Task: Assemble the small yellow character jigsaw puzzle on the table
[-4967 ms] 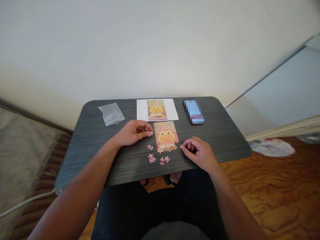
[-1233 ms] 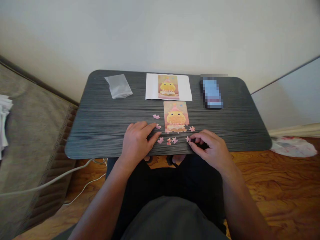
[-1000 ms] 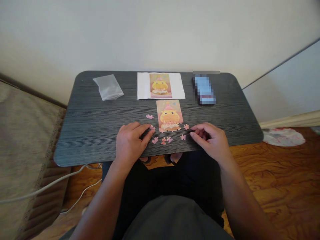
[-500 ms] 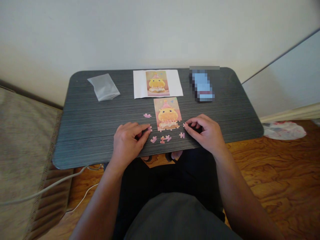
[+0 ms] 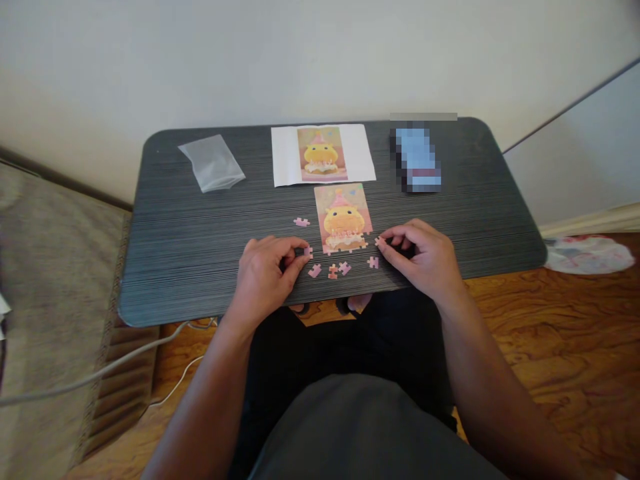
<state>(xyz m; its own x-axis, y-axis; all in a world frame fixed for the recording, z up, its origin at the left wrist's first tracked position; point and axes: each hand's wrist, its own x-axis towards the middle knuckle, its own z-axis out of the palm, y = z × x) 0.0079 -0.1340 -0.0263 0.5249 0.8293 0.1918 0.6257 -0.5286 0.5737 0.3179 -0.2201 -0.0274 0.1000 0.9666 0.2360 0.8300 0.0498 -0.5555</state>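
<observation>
A partly joined jigsaw puzzle (image 5: 345,217) lies on the dark table, showing a yellow character in a pink hat above a cake. Its lower edge and lower right corner are notched. At its left, my left hand (image 5: 270,273) pinches a pink puzzle piece (image 5: 309,253) between thumb and forefinger. My right hand (image 5: 425,257) is closed on another small pink puzzle piece (image 5: 379,241), just right of the puzzle's lower right corner. Several loose pieces (image 5: 344,268) are spread below the puzzle, and one loose piece (image 5: 301,222) lies to its left.
Behind the puzzle is a white sheet (image 5: 360,153) printed with the same picture. A clear plastic bag (image 5: 214,165) lies at the back left, and a blurred-out blue object (image 5: 420,159) at the back right. The table's (image 5: 185,267) front edge is close to my lap.
The camera view has shifted, so the table appears a little higher and further right. Both hands keep their pinches on the pieces, in nearly the same places beside the puzzle.
</observation>
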